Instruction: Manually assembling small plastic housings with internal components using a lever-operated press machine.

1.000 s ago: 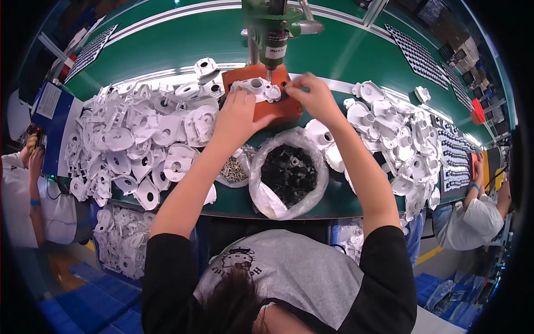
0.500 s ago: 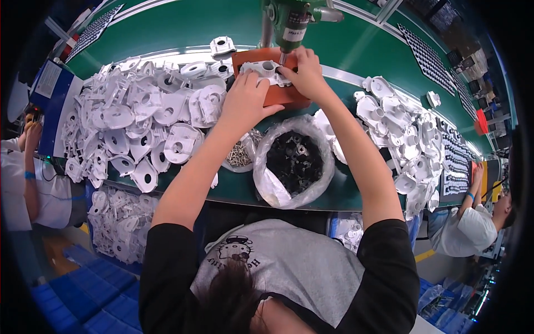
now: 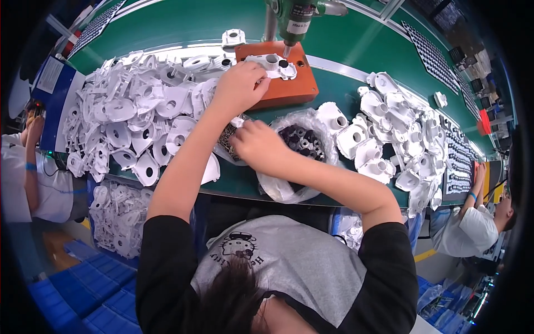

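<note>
A: What are the fingers doing?

B: The left hand (image 3: pixel 240 88) has its fingers bent at the near edge of a long white moulded-plastic housing (image 3: pixel 257 59); I can't tell whether they grip it or just rest there. The right hand (image 3: pixel 261 146) has its fingertips bent down among small metal screws (image 3: pixel 226 142); whether they pinch one is hidden.

A: And how does the housing lie?

B: Flat on an orange rectangular block (image 3: pixel 289 93), long axis running from between 9 and 10 o'clock to between 3 and 4, a lobed end toward the latter. Its round collar opens upward, and a small black round piece (image 3: pixel 283 64) sits beside that. The left fingers are at its 7 to 8 o'clock side; the right fingers are well apart, toward 7.

A: Containers?

B: The screws lie in a clear plastic bag (image 3: pixel 236 161). At 3 o'clock from the right fingertips, a larger crinkled clear bag (image 3: pixel 332 142) holds small black parts (image 3: pixel 305 143), partly covered by the forearm.

A: Farther out?

B: A green press (image 3: pixel 296 16) has its metal tip above the housing. White plastic parts are heaped at 8 to 9 o'clock from the left hand (image 3: pixel 128 111) and at 4 from the block.
</note>
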Available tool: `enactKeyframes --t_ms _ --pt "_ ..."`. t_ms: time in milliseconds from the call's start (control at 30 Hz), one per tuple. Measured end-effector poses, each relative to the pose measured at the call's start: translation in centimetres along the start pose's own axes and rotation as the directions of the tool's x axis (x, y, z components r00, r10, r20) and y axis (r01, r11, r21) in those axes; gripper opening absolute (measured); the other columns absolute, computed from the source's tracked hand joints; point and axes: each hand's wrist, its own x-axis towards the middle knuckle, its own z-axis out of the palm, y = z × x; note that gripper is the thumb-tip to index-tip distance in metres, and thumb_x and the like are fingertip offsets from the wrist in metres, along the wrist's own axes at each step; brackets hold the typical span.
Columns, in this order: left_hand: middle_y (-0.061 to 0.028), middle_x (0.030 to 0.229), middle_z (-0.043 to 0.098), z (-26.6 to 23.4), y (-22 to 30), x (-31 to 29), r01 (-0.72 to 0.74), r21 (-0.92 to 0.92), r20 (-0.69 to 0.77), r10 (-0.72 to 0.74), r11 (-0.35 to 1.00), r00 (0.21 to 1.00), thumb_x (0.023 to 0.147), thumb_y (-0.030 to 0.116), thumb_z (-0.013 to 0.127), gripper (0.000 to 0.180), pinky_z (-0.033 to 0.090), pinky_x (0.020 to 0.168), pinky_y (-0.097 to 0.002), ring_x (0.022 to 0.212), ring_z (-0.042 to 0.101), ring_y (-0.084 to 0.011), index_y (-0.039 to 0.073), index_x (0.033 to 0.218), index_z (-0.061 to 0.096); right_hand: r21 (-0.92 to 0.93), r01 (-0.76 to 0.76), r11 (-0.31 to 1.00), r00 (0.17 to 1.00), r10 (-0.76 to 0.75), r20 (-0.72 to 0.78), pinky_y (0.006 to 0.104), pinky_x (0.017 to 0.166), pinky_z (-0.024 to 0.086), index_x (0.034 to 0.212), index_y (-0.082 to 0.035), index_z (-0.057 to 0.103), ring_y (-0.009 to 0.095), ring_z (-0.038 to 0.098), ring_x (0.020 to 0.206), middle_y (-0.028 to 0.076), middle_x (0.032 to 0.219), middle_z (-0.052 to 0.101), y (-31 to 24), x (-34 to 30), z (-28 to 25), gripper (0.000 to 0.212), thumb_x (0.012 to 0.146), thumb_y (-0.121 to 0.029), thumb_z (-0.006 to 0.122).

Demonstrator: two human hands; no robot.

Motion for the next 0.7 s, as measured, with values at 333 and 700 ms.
enactKeyframes --t_ms 333,700 --pt "-0.0076 0.079 0.059 -0.3 0.1 -0.1 0.027 -0.005 -0.024 -0.027 1.0 0.999 0.073 0.013 0.06 0.009 0.048 0.067 -0.038 0.076 0.057 -0.0272 0.004 0.074 0.06 0.169 -0.11 0.979 0.993 0.099 0.072 0.0361 0.067 0.049 0.074 -0.007 0.061 0.025 0.06 0.077 0.01 0.076 0.059 -0.5 1.1 2.9 0.01 0.072 -0.015 0.056" --pt "-0.0074 0.081 0.059 -0.5 0.1 -0.3 0.049 0.017 0.007 -0.049 0.999 0.999 0.072 0.014 0.06 0.01 0.048 0.068 -0.0384 0.078 0.057 -0.0269 0.004 0.074 0.061 0.616 -0.409 0.673 0.91 0.249 0.332 0.0369 0.067 0.049 0.084 0.001 0.062 0.03 0.061 0.074 0.014 0.079 0.062 3.2 1.0 -3.9 0.014 0.074 -0.007 0.062"
